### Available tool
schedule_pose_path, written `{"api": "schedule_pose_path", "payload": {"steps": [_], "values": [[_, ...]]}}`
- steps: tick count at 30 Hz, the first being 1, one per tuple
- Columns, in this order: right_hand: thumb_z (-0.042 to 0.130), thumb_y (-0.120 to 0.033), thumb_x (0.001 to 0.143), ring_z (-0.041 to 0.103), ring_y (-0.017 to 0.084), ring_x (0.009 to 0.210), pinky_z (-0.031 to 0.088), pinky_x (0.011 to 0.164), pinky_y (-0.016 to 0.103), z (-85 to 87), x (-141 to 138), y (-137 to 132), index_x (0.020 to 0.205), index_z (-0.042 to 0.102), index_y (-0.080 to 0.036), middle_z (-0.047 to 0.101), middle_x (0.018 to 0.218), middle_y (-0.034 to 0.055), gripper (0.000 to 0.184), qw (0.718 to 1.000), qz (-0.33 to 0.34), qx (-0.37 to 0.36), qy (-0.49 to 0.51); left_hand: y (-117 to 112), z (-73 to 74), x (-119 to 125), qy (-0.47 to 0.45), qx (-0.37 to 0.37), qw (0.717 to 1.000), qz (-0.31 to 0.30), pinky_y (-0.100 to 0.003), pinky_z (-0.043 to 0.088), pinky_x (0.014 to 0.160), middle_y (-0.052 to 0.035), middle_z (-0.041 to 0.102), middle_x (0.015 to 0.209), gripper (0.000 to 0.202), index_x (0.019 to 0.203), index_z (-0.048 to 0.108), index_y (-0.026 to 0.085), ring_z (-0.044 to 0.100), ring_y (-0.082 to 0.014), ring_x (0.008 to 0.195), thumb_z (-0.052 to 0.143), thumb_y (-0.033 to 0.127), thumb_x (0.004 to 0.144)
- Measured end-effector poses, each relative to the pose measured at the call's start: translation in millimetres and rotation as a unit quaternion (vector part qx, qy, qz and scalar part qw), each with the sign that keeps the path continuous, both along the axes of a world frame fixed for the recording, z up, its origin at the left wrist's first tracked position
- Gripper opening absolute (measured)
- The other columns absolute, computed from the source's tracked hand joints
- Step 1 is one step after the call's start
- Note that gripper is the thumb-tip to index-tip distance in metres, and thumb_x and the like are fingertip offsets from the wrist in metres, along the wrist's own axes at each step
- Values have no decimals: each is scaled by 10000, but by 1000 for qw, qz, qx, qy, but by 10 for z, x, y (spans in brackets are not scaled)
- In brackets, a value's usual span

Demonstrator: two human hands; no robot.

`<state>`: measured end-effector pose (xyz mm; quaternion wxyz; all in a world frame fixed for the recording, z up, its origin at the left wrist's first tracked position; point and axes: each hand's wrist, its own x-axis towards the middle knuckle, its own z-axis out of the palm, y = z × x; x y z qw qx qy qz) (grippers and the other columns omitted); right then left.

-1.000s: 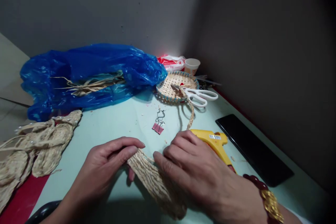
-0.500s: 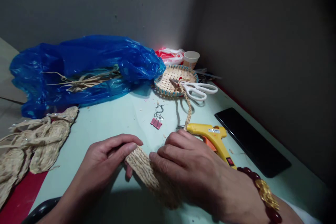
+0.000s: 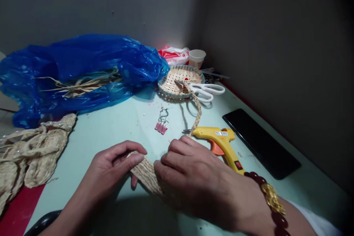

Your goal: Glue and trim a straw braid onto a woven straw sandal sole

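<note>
Between my hands is a straw-coloured woven piece (image 3: pixel 147 174), made of braid laid in rows side by side. My left hand (image 3: pixel 117 166) pinches its far left end, thumb on top and fingers beneath. My right hand (image 3: pixel 193 177) is closed over its right part and hides that end. From behind my right knuckles a loose length of straw braid (image 3: pixel 198 114) rises and runs back to the shallow woven basket (image 3: pixel 168 84). Just beyond my right hand lies a yellow glue gun (image 3: pixel 221 138) with an orange trigger.
White-handled scissors (image 3: pixel 206 92) rest on the basket. Pink binder clips (image 3: pixel 160 128) lie mid-table. A black phone (image 3: pixel 261 143) is at the right. Blue plastic bag (image 3: pixel 83 55) with straw strips (image 3: pixel 83 87), woven straw slippers (image 3: pixel 41 155) at left. Paper cup (image 3: pixel 197 59) stands behind.
The whole view has shifted slightly, so the table things sit a little further left. My right hand covers more of the woven piece's near end. Both hands keep their hold.
</note>
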<state>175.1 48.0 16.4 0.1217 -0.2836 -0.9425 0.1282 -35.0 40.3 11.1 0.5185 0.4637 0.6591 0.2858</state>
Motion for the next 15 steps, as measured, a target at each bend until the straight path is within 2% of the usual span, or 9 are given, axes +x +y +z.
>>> {"api": "schedule_pose_path", "payload": {"steps": [5, 11, 15], "values": [[530, -151, 952, 431, 170, 795, 354, 724, 332, 20, 51, 49, 845, 606, -167, 604, 814, 8, 133, 999, 13, -27, -13, 3, -114, -55, -48, -12, 997, -66, -241, 404, 587, 50, 603, 531, 159, 813, 673, 236, 548, -128, 504, 662, 393, 835], [580, -121, 904, 454, 176, 819, 397, 765, 317, 54, 94, 103, 885, 637, -161, 633, 849, 21, 72, 998, 24, -59, -24, -18, -110, -67, -60, -5, 995, -74, -252, 384, 615, 57, 585, 532, 149, 818, 643, 234, 531, -129, 543, 626, 368, 879], [555, -127, 922, 460, 197, 850, 384, 793, 350, 78, 132, 117, 1070, 648, -144, 652, 891, 37, 175, 997, 29, -71, -23, -5, -99, -54, -79, 7, 996, -41, -267, 381, 625, 69, 580, 552, 127, 911, 653, 250, 552, -141, 562, 660, 364, 856]]}}
